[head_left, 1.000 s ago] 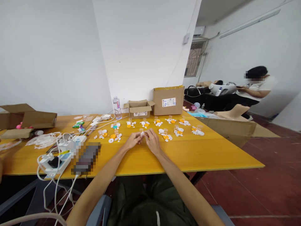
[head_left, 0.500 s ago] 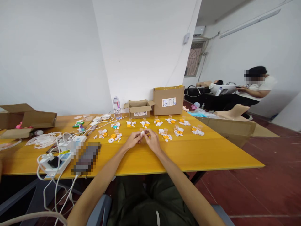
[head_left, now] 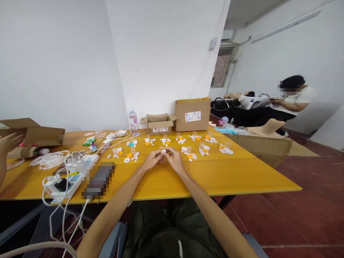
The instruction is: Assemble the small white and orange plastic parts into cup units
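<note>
My left hand and my right hand meet over the middle of the yellow table. Between their fingertips they pinch one small white plastic part. Just beyond the hands lie rows of small white and orange parts in little groups, some with clear cups. One more group lies to the left of my left hand.
Two cardboard boxes and a water bottle stand at the table's far edge. A power strip, chargers and white cables crowd the left front. Another person's hand reaches in at far left. A seated person is at back right.
My hands hold nearly still on the small part. Another person's hand has come into view at the far left by the open cardboard box.
</note>
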Demonstrator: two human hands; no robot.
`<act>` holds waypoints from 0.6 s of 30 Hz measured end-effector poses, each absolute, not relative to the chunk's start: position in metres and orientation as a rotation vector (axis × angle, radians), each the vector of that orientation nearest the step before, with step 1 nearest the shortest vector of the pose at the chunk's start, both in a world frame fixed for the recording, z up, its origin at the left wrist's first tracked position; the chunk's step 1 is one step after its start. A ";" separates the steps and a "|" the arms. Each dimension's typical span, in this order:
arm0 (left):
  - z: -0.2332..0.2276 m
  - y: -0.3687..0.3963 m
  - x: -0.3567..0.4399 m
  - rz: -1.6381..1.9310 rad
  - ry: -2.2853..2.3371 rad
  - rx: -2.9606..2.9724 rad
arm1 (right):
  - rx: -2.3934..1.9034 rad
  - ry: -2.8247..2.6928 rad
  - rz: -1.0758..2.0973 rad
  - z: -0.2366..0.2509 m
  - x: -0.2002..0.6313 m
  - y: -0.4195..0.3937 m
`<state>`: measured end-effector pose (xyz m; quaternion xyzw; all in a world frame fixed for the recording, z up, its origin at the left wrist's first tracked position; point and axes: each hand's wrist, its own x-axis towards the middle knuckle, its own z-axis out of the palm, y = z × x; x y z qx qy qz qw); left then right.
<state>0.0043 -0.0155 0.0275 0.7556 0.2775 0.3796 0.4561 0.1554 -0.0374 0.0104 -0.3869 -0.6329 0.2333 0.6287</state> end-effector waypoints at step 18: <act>0.027 -0.015 0.004 0.958 0.707 1.874 | -0.845 -1.449 0.494 0.010 0.156 -0.037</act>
